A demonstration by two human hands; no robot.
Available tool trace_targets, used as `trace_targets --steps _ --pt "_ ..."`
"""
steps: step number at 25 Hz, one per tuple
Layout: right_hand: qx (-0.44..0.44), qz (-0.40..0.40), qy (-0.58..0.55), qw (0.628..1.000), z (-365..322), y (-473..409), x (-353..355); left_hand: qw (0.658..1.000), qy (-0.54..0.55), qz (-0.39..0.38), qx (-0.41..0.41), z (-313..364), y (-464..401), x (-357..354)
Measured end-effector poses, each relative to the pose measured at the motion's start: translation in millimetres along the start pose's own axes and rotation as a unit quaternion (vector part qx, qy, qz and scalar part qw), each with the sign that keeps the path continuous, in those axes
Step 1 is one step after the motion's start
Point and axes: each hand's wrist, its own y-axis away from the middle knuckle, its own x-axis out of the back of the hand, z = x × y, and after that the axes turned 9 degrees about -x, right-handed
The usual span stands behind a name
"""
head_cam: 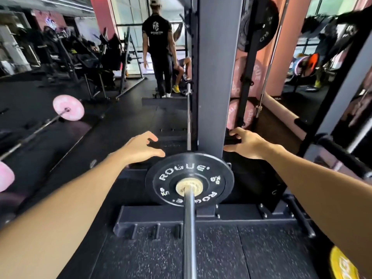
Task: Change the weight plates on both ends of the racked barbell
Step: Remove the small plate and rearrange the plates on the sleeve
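I see the grey rack upright (218,77) rising dead ahead, pink plates (248,77) stored to its right; the barbell sleeve (189,228) runs from me towards it, carrying a black plate (189,179) marked ROGUE, seated near the upright; my left hand (141,148) reaches beside the plate's upper left edge, fingers spread and holding nothing; my right hand (246,143) hovers at its upper right, likewise spread and empty.
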Motion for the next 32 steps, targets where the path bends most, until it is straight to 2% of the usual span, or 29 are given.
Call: trace_targets --steps 10,15,24,32 --pt "-0.016 -0.043 0.01 0.999 100 -29 -220 1.0 0.009 -0.022 0.021 -155 -15 -186" --pt "-0.013 -0.009 0.024 1.0 139 -42 -289 1.0 0.001 -0.013 -0.006 -201 -24 -245" --pt "0.049 0.078 0.012 0.996 142 -50 -337 0.995 0.003 0.053 -0.09 -231 -44 -290" --pt "0.092 0.088 -0.065 0.99 108 -102 -344 0.98 0.01 0.129 -0.152 -211 -108 -302"
